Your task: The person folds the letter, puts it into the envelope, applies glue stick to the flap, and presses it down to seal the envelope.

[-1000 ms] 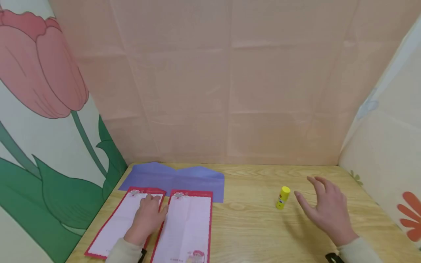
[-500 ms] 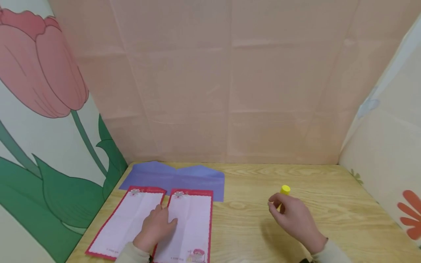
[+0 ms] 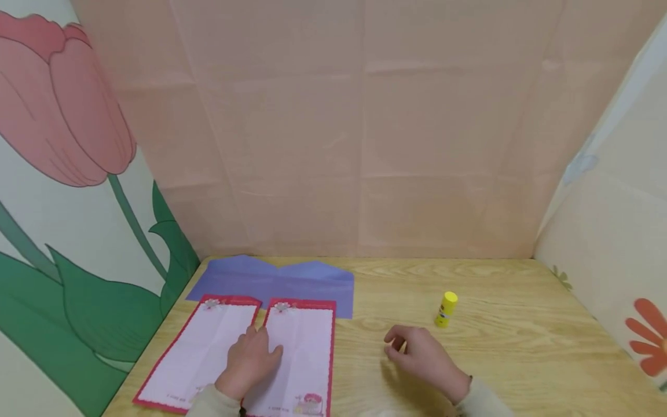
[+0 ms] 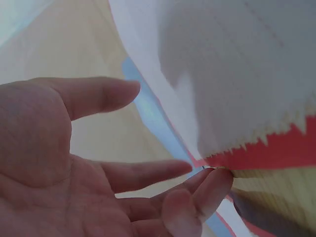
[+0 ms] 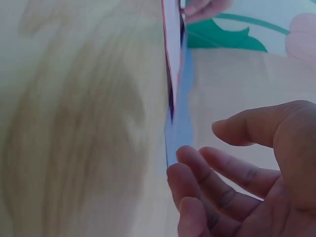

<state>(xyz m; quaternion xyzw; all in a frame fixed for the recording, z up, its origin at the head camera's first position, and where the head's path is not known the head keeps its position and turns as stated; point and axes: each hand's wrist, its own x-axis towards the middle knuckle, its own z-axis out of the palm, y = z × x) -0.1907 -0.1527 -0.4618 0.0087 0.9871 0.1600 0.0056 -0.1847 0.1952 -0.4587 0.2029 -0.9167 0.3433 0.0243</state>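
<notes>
Two red-bordered sheets of white paper lie side by side: the left sheet [image 3: 195, 353] and the right sheet [image 3: 297, 353]. My left hand [image 3: 250, 360] is over the gap between them. In the left wrist view its thumb stands apart and its fingertips [image 4: 217, 185] are at the red edge of a sheet; whether they touch it is unclear. My right hand [image 3: 424, 359] is above the table right of the sheets, its fingers loosely bent around nothing. Behind it stands a yellow glue stick [image 3: 446, 310], upright and apart from the hand.
A blue-purple folded paper [image 3: 318, 284] lies behind the sheets, partly covered by them. A pinkish sheet-like backdrop [image 3: 359, 145] rises at the table's [image 3: 500, 295] far edge. Walls with flower pictures flank both sides, a large tulip [image 3: 68, 110] on the left.
My right hand has moved left, past the glue stick, which stays standing. My left hand has shifted slightly right, from the left sheet to the gap between the sheets.
</notes>
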